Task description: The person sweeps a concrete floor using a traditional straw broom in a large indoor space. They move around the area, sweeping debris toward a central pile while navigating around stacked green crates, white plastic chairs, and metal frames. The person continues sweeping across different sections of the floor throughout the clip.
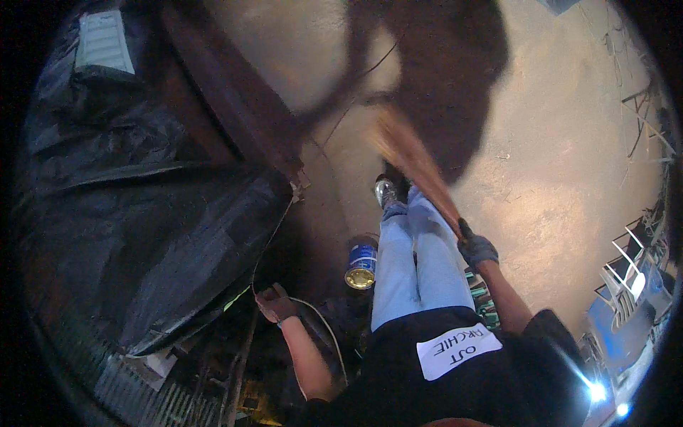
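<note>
Gripping a broom [409, 160] — right hand [475, 249] extended; left hand [274, 304] clutches wire [274, 228].

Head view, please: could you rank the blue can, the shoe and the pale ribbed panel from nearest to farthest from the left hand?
From the left hand, in the head view:
1. Blue can, just to its right, on the ground beside the legs.
2. Shoe, farther up, at the end of the jeans.
3. Pale ribbed panel, far off at upper left, on the black sheeting.
</note>
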Motion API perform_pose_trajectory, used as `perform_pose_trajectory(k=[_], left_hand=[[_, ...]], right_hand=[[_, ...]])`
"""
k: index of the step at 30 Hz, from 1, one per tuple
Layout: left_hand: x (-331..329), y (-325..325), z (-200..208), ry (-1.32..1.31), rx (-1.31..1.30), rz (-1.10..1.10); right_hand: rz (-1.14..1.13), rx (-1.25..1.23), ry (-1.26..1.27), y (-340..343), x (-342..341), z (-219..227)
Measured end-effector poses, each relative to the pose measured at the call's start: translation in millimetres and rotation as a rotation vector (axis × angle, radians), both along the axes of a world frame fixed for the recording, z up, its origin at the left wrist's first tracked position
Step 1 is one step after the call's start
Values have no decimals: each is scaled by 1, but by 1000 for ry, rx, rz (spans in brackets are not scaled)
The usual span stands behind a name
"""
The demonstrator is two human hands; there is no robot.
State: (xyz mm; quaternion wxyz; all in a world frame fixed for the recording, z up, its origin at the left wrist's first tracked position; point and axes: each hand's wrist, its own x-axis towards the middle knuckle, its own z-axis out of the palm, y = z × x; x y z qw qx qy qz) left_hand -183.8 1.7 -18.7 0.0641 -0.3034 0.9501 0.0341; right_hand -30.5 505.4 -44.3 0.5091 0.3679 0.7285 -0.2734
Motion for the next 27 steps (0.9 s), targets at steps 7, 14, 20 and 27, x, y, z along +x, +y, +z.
perform_pose_trajectory(k=[7, 14, 20, 27], left_hand=[[-3, 4, 20, 41, -129, -196], [-1, 1, 17, 141, 80, -102], [-4, -7, 7, 160, 176, -111], [9, -12, -17, -200, -134, -374]], right_hand=[[59, 52, -95, -35, -53, -111], [-134, 233, -117, 26, 50, -66], [-294, 321, -147, 12, 99, 4], [-229, 107, -48, -28, 70, 27]])
